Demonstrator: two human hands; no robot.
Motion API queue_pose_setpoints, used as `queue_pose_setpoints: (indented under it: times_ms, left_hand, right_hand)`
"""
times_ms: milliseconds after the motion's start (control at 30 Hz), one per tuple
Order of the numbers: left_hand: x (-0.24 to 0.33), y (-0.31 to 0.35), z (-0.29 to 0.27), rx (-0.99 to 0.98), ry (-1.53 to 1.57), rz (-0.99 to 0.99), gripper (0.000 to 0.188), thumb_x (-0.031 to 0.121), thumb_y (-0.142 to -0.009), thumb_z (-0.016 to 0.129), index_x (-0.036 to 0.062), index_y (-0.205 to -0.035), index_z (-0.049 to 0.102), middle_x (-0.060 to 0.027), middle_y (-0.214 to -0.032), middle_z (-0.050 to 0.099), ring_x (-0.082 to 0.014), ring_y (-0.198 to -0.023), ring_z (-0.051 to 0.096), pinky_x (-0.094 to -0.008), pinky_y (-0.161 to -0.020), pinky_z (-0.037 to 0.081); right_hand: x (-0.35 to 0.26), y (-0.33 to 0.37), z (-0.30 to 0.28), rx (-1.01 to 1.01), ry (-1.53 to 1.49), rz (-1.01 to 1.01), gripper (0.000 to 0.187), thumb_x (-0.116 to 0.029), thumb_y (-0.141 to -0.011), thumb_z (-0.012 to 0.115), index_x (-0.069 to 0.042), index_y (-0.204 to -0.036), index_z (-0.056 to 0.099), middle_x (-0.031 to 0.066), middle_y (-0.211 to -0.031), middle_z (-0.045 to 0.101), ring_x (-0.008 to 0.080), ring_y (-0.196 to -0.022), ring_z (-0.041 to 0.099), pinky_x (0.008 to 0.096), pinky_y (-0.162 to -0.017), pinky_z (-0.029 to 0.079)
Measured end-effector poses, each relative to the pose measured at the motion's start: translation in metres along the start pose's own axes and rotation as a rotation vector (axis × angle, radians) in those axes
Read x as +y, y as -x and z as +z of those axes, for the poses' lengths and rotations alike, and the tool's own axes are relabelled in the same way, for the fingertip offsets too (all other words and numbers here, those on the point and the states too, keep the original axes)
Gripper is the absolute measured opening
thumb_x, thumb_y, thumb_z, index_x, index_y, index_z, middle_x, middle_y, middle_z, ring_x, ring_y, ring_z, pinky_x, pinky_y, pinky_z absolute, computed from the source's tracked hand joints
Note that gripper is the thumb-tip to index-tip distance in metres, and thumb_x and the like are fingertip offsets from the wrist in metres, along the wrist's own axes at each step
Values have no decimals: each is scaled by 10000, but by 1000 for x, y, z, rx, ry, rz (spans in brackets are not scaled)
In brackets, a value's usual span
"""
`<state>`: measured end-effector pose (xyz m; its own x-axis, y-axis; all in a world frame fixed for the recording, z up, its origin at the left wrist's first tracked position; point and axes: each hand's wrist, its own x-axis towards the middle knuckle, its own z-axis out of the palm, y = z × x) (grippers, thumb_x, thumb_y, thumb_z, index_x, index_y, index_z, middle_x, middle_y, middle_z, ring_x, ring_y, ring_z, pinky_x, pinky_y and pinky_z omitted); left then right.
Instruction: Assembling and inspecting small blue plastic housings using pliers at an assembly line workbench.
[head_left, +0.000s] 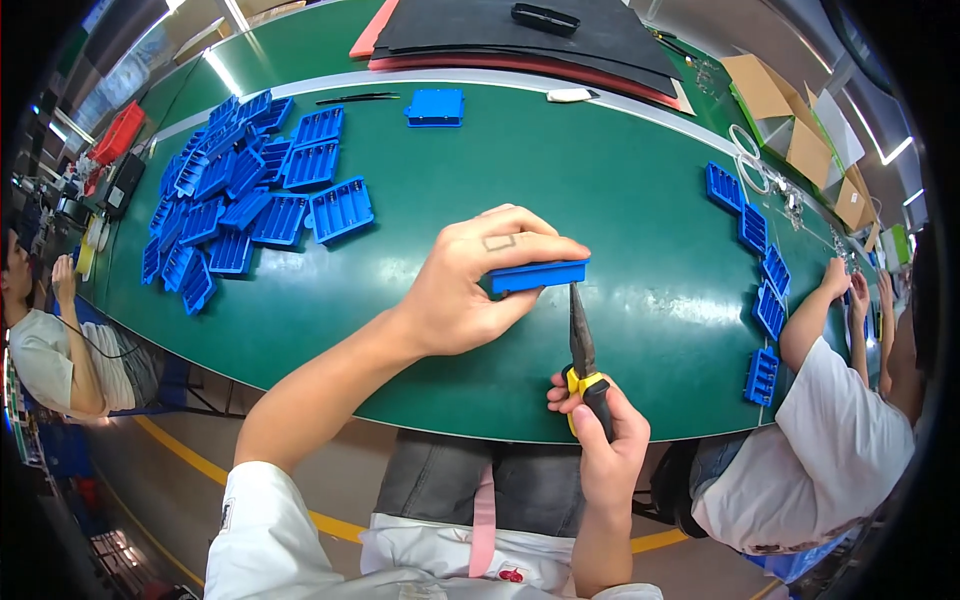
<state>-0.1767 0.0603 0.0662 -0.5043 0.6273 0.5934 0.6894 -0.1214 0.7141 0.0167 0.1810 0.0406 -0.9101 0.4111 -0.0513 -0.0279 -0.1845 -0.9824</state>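
Note:
My left hand point(478, 280) grips a blue plastic tray point(540, 276) by its sides, holding it edge-on above the green table. In my right hand point(610, 430) is a pair of needle-nose pliers point(582, 350) with yellow and black handles. The tips of the pliers point up and meet the tray's lower edge near its right end; whether they clamp it I cannot tell. To the left lies a heap of similar blue compartment trays point(343, 208). One more blue tray point(436, 107) lies face down at the far side.
Black and red foam sheets point(520, 50) are stacked at the back. A row of blue trays point(752, 228) runs along the right edge, near a co-worker's arm point(812, 315). Open cardboard boxes point(790, 120) stand far right. Another person point(70, 350) sits at the left.

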Motion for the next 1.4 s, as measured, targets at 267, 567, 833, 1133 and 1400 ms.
queue_pose_setpoints:
  times_ms: [267, 567, 833, 1133, 1400]
  left_hand:
    - [-4, -1, 0, 16, -30, 33, 375, -49, -661, 749, 69, -1015, 715, -98, -912, 676, -219, -806, 653, -300, -706, 512]
    - [-3, -1, 0, 26, -57, 62, 388, -47, -646, 764, 70, -1014, 719, -93, -895, 669, -218, -796, 646, -299, -702, 510]
    - [-3, 0, 1, 75, -81, 126, 346, -64, -658, 756, 56, -981, 726, -113, -873, 689, -237, -781, 673, -296, -675, 529]
    - [-14, 1, 0, 28, -231, 235, 337, -53, -635, 750, 44, -957, 723, -94, -869, 687, -254, -790, 670, -346, -744, 559]
    - [-16, 5, 0, 21, -275, 248, 341, -17, -658, 765, 46, -989, 716, -103, -895, 685, -256, -804, 670, -350, -744, 559]
  right_hand:
    - [1, -1, 1, -15, 44, -29, 66, 42, -841, 559, 73, -873, 608, 157, -1049, 613, 225, -964, 622, 342, -865, 494]
    - [2, 1, 0, -23, 26, -54, 65, 35, -846, 565, 72, -871, 612, 163, -1065, 609, 222, -964, 619, 337, -867, 492]
    - [-2, 1, 3, -48, 168, -37, 104, 29, -868, 554, 66, -964, 568, 111, -973, 586, 149, -795, 573, 263, -708, 463]
    - [-26, 6, 1, -45, 83, 243, 88, -8, -901, 536, 52, -957, 567, 53, -856, 572, 109, -726, 525, 240, -635, 426]
    - [-41, 1, -17, -160, 36, 296, 139, -32, -892, 544, 73, -972, 586, 113, -998, 619, 145, -855, 570, 264, -761, 464]
